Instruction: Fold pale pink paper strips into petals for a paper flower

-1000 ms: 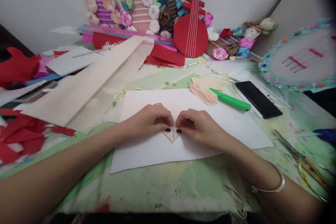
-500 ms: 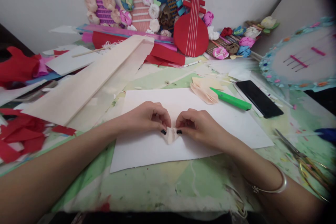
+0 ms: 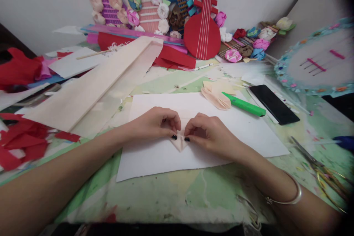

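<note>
Nr worktop's [image 3: 155, 199] front edge, pinches sm. folded peach paper [image 3: 180, 146] btwn L hand [image 3: 159, 123] & R hand [image 3: 210, 131], over white sheet [image 3: 155, 164]; has scissors [image 3: 310, 158] twd R edge.

Paper piece [image 3: 180, 146] on the sheet [image 3: 149, 160], scissors [image 3: 317, 165] to the right, phone [image 3: 274, 104] farther back.

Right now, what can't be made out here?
Head view:
Small folded pale-peach paper: side edges, partly behind left hand and right hand.
Purple lute-shaped craft: top cut off by the upper edge.
Rounded white panel with blue flowered rim: right side cut off by picture edge.
Gold-handled metal scissors: handle ends blurred into dark right border.
</note>
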{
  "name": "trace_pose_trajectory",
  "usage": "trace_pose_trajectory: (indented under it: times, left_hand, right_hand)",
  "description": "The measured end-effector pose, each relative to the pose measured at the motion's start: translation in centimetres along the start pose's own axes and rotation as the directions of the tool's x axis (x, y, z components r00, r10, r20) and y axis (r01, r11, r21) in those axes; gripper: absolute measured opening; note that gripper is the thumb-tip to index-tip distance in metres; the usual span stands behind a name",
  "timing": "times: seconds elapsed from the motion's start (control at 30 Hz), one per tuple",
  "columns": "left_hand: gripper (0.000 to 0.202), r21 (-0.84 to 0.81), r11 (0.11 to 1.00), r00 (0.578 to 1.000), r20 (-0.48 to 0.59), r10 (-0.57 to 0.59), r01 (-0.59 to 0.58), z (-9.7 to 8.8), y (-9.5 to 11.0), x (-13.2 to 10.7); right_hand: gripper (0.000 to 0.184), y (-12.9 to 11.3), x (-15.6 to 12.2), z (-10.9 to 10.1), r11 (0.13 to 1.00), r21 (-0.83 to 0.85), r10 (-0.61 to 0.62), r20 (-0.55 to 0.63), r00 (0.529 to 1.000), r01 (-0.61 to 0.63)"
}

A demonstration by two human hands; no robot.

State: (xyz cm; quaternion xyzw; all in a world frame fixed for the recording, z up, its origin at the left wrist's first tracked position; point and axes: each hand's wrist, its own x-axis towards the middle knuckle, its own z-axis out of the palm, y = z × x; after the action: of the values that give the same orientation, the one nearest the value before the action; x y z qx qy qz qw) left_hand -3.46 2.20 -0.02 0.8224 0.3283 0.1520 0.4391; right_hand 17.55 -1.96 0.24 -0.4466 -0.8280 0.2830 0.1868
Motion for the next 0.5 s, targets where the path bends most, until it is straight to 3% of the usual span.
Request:
trace_pose_trajectory:
  times: [0.5]
  left_hand:
    - [0.008,0.047,0.999,1.0,-0.001,0.002,-0.002,0.1,-0.03,-0.08]
  right_hand:
    - [0.012,-0.02,0.21,0.49,1.0,-0.009,0.002,0.011,1.0,-0.002]
